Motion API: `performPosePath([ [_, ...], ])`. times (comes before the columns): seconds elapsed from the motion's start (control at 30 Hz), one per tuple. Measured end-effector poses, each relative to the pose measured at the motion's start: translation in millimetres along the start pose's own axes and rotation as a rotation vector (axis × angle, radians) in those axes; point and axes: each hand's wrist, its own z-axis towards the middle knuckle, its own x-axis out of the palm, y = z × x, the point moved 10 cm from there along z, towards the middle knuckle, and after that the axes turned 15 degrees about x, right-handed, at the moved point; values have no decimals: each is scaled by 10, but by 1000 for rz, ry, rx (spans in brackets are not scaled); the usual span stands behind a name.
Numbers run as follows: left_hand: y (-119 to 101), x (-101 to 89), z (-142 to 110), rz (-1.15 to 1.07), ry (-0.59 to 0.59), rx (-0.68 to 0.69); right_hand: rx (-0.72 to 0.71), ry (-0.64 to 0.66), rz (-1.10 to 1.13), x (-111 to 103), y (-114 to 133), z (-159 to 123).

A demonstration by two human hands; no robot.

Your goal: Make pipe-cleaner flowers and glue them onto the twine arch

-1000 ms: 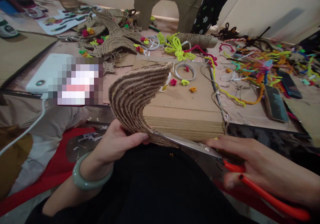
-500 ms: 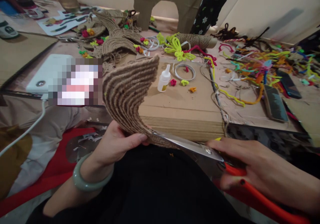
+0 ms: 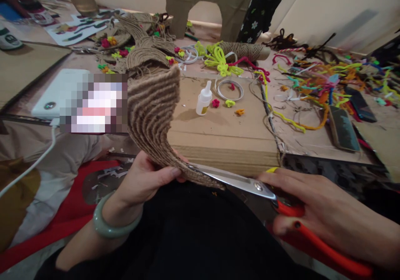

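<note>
Between the thumb and fingers of my left hand (image 3: 156, 176) is a curved panel of twine rows (image 3: 153, 109), brown and ribbed, bending upward and to the left. My right hand (image 3: 309, 205) grips a pair of scissors (image 3: 259, 186) with red-orange handles. The blades point left and lie along the inner lower edge of the panel, their tips close to my left thumb. Whether the blades are parted is hard to see. Behind the panel, a small white glue bottle (image 3: 204, 99) stands upright on a cardboard stack (image 3: 225, 123).
Small yarn flowers (image 3: 230, 103) and a white ring of tape (image 3: 230, 90) lie on the cardboard. A twine roll (image 3: 246, 51) is at the back. Coloured pipe cleaners (image 3: 331, 84) and a dark phone (image 3: 343, 128) lie right. A white power bank (image 3: 59, 92) sits left, near another person's leg (image 3: 59, 167).
The twine panel has tilted left and turned more edge-on, uncovering the glue bottle. The scissors stay along its lower edge, and both hands have shifted only slightly.
</note>
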Motion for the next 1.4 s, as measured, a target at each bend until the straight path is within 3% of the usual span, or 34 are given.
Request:
performPosePath([
  [0.4,36,95,-26,-79,72,-3,-35,-3,33,-32,85,11],
  [0.77,-1,150,-19,-147,128,60,-132,-98,-22,-58,132,-39],
  [1.27,24,111,-1,-92,47,27,-76,-54,1,-102,180,61],
  [1.4,22,72,30,-102,8,18,-36,-98,18,-132,72,87],
])
